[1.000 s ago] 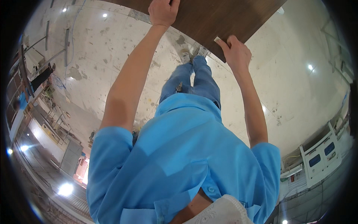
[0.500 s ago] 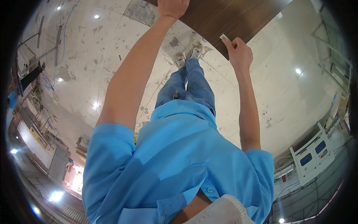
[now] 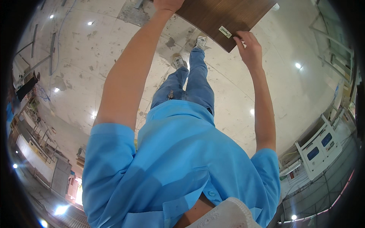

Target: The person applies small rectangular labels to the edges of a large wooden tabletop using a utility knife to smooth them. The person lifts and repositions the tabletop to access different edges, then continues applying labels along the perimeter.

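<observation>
A dark brown wood-grain board [image 3: 213, 17] reaches in from the top edge, one corner pointing toward me. Near that corner a small cream label [image 3: 225, 32] with dark print lies flat on its surface. My right hand [image 3: 251, 47] is just beside the label, at the board's right edge, thumb and forefinger apart with nothing visible between them. My left hand [image 3: 169, 4] is at the board's left edge, cut off by the top of the picture; its fingers are out of sight, so its grip cannot be made out.
Beneath me spreads a pale, stained floor [image 3: 281, 98]. Metal frames [image 3: 334, 57] stand at the right, with a white panel with two blue windows [image 3: 318, 148] below them. A blue cord [image 3: 62, 41] and benches with clutter [image 3: 34, 140] are on the left.
My right hand has come off the label and shifted slightly right; the label now shows whole on the board. The board and my left hand appear a little further left and up. My feet have stepped apart.
</observation>
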`<state>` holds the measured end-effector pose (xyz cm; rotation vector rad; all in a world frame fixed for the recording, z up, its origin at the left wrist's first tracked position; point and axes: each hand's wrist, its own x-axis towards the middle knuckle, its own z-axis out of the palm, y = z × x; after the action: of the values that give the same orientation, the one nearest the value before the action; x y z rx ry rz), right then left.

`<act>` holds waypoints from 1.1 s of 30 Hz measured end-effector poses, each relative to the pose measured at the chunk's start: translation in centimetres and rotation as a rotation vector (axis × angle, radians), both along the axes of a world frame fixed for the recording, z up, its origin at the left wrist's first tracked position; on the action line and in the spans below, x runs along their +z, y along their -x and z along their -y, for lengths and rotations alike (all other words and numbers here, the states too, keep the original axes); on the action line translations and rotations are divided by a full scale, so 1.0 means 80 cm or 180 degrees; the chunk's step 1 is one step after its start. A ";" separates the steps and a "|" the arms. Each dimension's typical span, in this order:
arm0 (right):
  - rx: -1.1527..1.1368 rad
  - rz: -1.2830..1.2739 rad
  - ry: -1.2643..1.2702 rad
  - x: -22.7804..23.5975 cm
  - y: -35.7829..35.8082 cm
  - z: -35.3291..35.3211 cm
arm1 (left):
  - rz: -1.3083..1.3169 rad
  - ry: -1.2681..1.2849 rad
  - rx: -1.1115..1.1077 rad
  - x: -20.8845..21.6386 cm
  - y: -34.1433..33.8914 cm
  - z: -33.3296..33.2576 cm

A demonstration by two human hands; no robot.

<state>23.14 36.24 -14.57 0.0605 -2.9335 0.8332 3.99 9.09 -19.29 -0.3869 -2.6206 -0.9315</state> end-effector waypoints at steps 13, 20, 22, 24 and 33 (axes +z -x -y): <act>0.1456 -0.0532 -0.0992 -0.003 0.010 -0.011 | -0.0044 -0.0204 -0.0047 0.009 -0.002 0.000; 0.1576 -0.0651 -0.1148 -0.004 0.013 -0.011 | 0.0065 -0.0178 -0.0020 0.012 -0.002 -0.001; 0.1597 -0.0691 -0.1225 -0.004 0.012 -0.011 | 0.0130 -0.0157 -0.0016 0.011 -0.002 -0.001; 0.1610 -0.0740 -0.1240 -0.006 0.011 -0.012 | 0.0076 -0.0145 -0.0009 0.010 -0.002 -0.001; 0.1492 -0.0726 -0.1039 -0.008 0.014 -0.016 | 0.0250 0.0019 0.0020 0.007 -0.001 -0.001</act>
<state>22.06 37.52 -15.25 0.8304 -2.8321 0.3402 4.04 9.15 -18.74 -0.3500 -2.6943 -0.9557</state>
